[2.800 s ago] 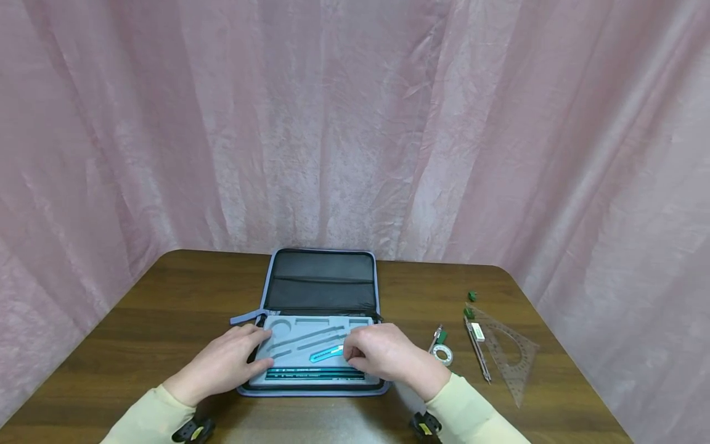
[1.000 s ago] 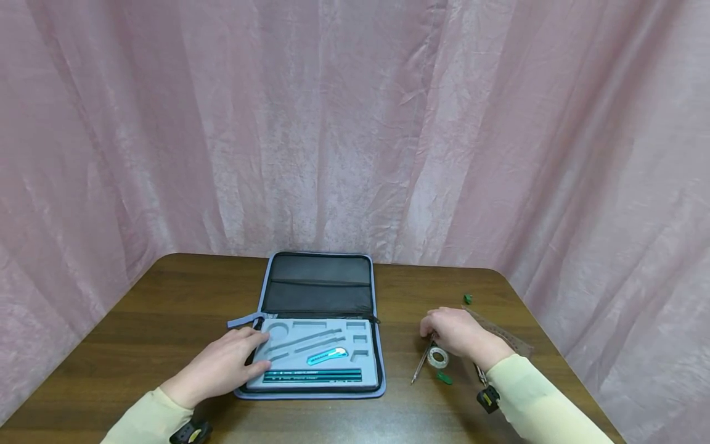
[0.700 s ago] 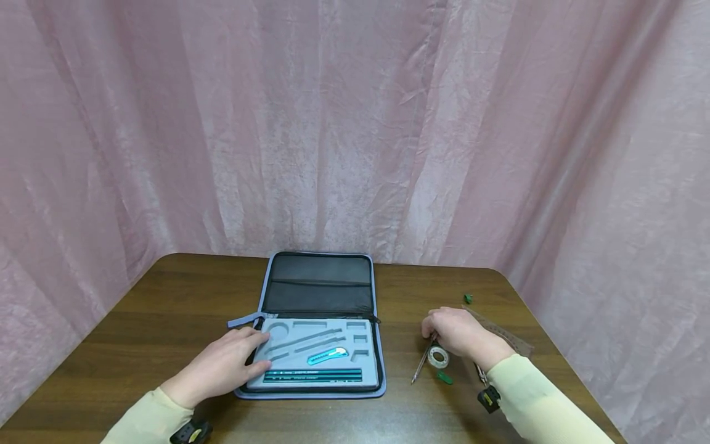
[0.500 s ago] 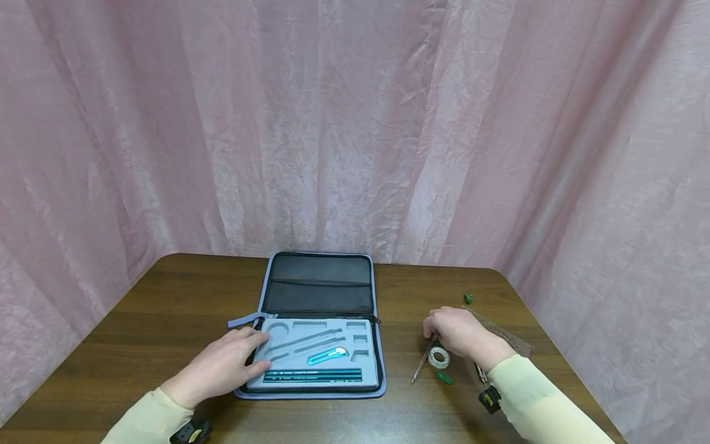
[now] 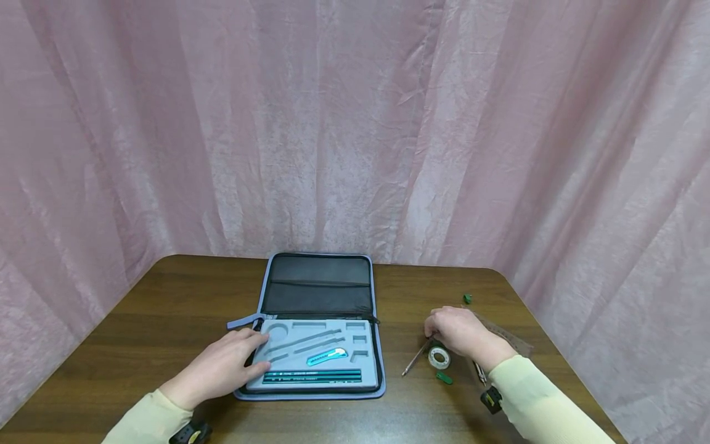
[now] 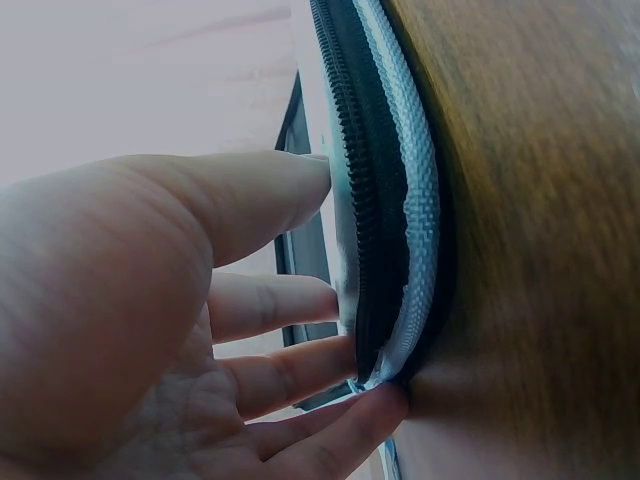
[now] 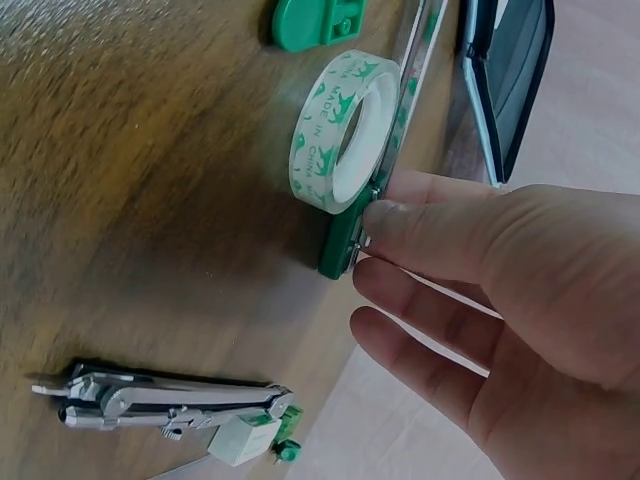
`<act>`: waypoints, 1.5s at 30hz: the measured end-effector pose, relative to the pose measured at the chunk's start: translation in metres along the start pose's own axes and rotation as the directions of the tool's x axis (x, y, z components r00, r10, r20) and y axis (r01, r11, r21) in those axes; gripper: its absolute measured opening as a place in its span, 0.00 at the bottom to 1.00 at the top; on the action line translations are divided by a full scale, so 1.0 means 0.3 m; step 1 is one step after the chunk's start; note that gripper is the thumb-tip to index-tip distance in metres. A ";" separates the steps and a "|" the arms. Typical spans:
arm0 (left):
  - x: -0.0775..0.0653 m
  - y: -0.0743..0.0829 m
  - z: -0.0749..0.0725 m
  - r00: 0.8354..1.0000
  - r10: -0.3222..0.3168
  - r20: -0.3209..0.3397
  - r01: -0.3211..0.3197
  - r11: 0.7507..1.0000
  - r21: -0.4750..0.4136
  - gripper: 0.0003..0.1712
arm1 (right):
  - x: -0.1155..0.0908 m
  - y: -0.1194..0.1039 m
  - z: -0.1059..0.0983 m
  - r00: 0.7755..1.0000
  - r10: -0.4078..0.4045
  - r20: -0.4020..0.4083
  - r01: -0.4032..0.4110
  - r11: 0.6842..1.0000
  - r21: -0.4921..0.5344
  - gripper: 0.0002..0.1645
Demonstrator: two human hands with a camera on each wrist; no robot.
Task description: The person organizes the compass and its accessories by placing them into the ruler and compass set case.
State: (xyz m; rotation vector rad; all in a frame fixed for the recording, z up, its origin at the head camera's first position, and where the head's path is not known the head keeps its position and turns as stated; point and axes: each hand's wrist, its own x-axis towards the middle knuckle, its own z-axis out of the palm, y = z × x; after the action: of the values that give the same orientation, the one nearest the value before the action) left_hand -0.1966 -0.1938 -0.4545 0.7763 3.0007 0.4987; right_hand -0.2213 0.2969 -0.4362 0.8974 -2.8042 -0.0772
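My left hand (image 5: 230,361) rests on the left edge of the open zip case (image 5: 383,370), thumb and fingers spread over the pale tray (image 5: 333,325). In the left wrist view, the fingertips touch the rim beside the zipper (image 6: 355,150). A turquoise utility knife (image 5: 327,356) and green pencils (image 5: 312,375) lie in the tray. My right hand (image 5: 457,330) pinches a slim metal drawing tool with a green head (image 7: 345,243) between thumb and index finger; its thin end points toward the case. A tape roll (image 7: 340,130) stands against this tool.
A green plastic piece (image 5: 444,377) lies by the tape. Under the right forearm are a metal compass (image 7: 175,400) and a clear set square (image 5: 510,336). A white eraser (image 7: 243,440) lies beyond the compass, and a small green piece (image 5: 467,298) farther back.
My right hand has left the utility knife in the tray, moved right and taken hold of the metal tool. The tool's thin end has just swung slightly left. My left hand stays put.
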 end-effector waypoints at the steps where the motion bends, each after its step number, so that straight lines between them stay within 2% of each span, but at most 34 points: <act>1: 0.000 0.001 -0.001 1.000 0.002 0.001 -0.002 1.000 -0.001 0.34 | 0.002 -0.002 0.001 1.000 0.003 0.003 -0.003 1.000 0.006 0.14; 7: -0.001 0.001 0.001 1.000 -0.002 0.002 0.002 1.000 -0.002 0.33 | 0.015 -0.013 0.005 1.000 -0.017 -0.007 0.018 0.998 0.063 0.08; 13: -0.003 -0.002 0.005 1.000 0.006 -0.008 -0.006 1.000 0.002 0.33 | 0.029 -0.016 0.004 0.998 -0.059 -0.014 0.060 0.993 0.106 0.08; 20: -0.002 -0.006 0.006 1.000 0.008 -0.008 -0.008 1.000 -0.001 0.34 | 0.037 -0.005 0.003 0.998 -0.062 -0.029 0.064 0.996 0.063 0.15; 28: -0.001 -0.007 0.008 1.000 0.000 0.002 0.000 1.000 -0.009 0.34 | 0.043 -0.003 0.021 0.999 -0.026 -0.038 0.027 0.999 0.026 0.10; 33: -0.002 -0.006 0.008 1.000 -0.002 0.001 0.002 1.000 -0.011 0.34 | 0.054 -0.012 0.024 0.999 -0.030 -0.017 0.031 0.998 0.062 0.04; 38: -0.002 -0.009 0.010 1.000 0.011 -0.008 -0.011 1.000 -0.004 0.33 | 0.058 -0.018 0.017 0.999 -0.038 0.013 0.037 0.994 0.100 0.03; 45: 0.001 -0.007 0.008 1.000 0.008 -0.005 -0.008 1.000 -0.003 0.33 | 0.064 -0.022 0.017 0.999 -0.040 0.025 0.038 0.995 0.097 0.07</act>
State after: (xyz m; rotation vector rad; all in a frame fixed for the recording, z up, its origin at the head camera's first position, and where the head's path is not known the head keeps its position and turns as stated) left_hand -0.1976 -0.1948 -0.4574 0.7888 3.0023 0.5063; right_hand -0.2338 0.2804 -0.4387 0.9801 -2.8371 0.0413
